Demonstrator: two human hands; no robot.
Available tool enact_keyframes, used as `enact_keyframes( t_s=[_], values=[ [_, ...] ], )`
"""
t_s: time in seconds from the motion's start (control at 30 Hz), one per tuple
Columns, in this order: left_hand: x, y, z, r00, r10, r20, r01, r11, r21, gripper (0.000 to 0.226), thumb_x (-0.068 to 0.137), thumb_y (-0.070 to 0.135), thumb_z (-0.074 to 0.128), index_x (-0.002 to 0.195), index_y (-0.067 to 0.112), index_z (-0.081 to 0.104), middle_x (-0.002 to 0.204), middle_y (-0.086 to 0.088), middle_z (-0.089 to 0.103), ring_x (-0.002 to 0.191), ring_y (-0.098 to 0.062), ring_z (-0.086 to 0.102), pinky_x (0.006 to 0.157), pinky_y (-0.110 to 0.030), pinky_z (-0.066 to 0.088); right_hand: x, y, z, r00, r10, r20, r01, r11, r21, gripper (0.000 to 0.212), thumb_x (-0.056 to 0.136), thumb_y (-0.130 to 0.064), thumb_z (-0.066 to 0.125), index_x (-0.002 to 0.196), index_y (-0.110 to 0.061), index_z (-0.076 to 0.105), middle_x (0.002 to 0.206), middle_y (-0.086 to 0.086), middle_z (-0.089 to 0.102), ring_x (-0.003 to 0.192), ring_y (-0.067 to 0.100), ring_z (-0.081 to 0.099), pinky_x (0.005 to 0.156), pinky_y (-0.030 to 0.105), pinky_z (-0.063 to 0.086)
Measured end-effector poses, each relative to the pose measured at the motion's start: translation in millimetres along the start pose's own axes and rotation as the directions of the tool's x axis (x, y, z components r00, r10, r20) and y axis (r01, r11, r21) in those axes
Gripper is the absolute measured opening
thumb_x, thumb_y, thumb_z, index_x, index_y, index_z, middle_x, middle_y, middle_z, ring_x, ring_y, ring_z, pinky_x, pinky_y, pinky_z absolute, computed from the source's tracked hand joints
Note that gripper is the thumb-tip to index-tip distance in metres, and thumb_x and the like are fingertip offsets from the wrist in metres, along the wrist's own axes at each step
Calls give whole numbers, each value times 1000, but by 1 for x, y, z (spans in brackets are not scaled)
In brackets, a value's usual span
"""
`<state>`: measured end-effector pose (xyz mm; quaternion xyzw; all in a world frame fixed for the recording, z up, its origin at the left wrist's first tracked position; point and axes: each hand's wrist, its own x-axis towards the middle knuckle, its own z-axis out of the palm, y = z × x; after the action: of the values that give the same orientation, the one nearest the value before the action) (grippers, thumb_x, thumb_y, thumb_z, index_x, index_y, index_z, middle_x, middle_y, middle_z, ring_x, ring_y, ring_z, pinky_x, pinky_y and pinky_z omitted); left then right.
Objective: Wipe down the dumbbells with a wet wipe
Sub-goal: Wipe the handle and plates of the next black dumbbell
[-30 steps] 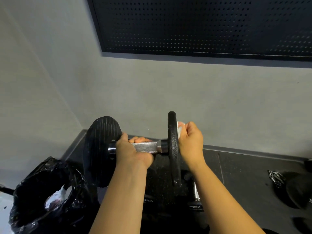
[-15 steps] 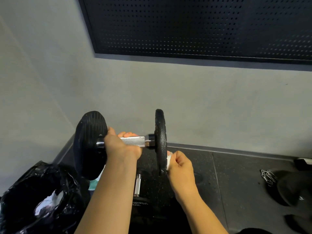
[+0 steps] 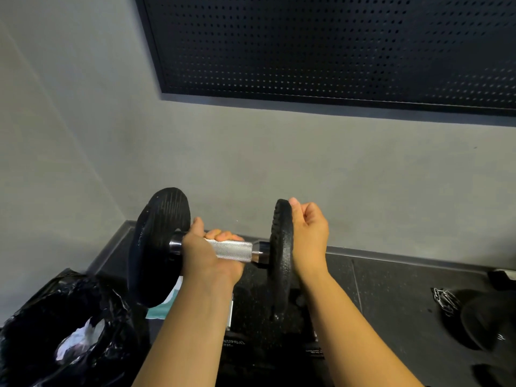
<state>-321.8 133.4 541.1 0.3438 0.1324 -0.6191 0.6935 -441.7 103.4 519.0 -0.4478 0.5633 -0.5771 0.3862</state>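
My left hand grips the dumbbell by its knurled handle, holding it aloft. My right hand has swept from the bottom of the right plate to its top and is now a curled fist on the outer face. The wipe is unseen, so I can't tell if it's held. That face seems nearly done.

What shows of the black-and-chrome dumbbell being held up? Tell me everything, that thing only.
The black-plated dumbbell with a chrome bar is held in the air, roughly level. Its knurled silver grip ends in smooth chrome collars. The left plate is ribbed and angled to the camera; the right plate is pebbled and seen edge-on. The left hand grips the bar; the right hand, curled, presses the right plate's outer face. No wipe shows.
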Motion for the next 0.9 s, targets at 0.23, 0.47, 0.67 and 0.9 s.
enact_keyframes(
  t_s=[0.23,0.47,0.67,0.9],
  values=[
    [-5,-1,7,999,31,34,-33,998,59,66,97,34,49,36,19,29,35,8,27,26,-8,29,49,-22,28,6,48,1,962,242,129,-225,965,-136,16,93,-26,49,81,-17,53,94,20,63,89,34,61,87,49,51],
    [3,8,11,998,56,31,-57,998,32,58,95,33,52,44,20,28,41,9,28,30,-6,31,45,-19,31,-30,64,8,794,572,205,-592,804,52,22,96,-9,46,74,-7,50,54,4,43,50,16,36,53,30,32],
    [8,13,15,997,56,58,-60,996,67,52,95,27,51,48,19,30,41,10,29,31,-6,30,49,-21,32,-36,74,2,681,648,340,-672,738,-60,16,93,-13,53,78,-12,55,58,6,47,46,14,33,43,24,23],
    [13,17,13,998,-46,38,32,950,309,45,91,19,55,55,22,29,41,9,29,29,-6,29,43,-20,31,11,40,-37,919,388,73,-388,921,-24,37,91,-30,61,62,-18,42,48,-2,38,42,10,31,41,19,29]
  ],
)
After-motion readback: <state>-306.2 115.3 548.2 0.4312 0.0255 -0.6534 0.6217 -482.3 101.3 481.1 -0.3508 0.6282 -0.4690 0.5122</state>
